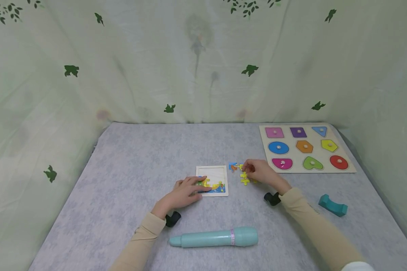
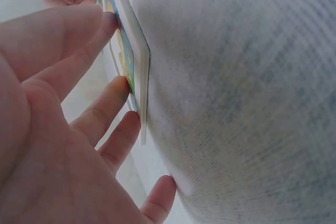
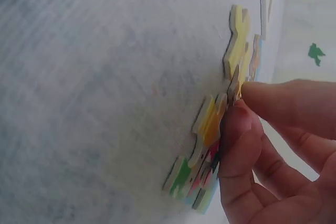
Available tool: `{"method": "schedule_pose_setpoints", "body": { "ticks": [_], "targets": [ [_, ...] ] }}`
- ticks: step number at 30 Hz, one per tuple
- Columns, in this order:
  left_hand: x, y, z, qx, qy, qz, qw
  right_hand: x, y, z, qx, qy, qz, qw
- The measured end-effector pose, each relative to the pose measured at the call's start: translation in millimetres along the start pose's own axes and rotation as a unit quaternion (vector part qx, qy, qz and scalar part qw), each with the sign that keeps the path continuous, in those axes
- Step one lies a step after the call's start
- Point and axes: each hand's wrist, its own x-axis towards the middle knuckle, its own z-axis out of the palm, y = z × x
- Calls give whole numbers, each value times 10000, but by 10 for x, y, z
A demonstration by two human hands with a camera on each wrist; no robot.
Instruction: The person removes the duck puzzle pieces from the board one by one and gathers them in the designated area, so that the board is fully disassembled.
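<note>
A small square jigsaw tray (image 1: 226,173) with a pale frame lies mid-table, its lower part filled with blue and yellow pieces. My left hand (image 1: 181,195) rests on its left side, fingers spread and fairly straight. In the left wrist view, fingertips touch the tray's picture (image 2: 127,61) and edge. To the right of the tray, my right hand (image 1: 262,174) pinches a puzzle piece (image 3: 234,83) between thumb and finger, seen edge-on in the right wrist view. Loose puzzle pieces lie about it: a yellow one (image 3: 239,38), an orange-yellow one (image 3: 211,121) and a green one (image 3: 179,176).
A shape board (image 1: 295,169) with several coloured knobbed shapes lies at the back right. A teal arched block (image 1: 333,205) sits to the right of the right forearm. Near the front, a thick teal pen-shaped object (image 1: 207,239) lies crosswise between the forearms.
</note>
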Motion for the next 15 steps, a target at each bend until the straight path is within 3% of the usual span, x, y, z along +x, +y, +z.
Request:
{"method": "schedule_pose_setpoints", "body": {
  "ticks": [8,15],
  "targets": [
    [-8,-11,7,84,-21,-20,10000,3,-73,17,-231,154,-58,9996],
    [-27,-32,-8,17,96,84,9999,40,-226,35,205,44,-401,9990]
  ]
}}
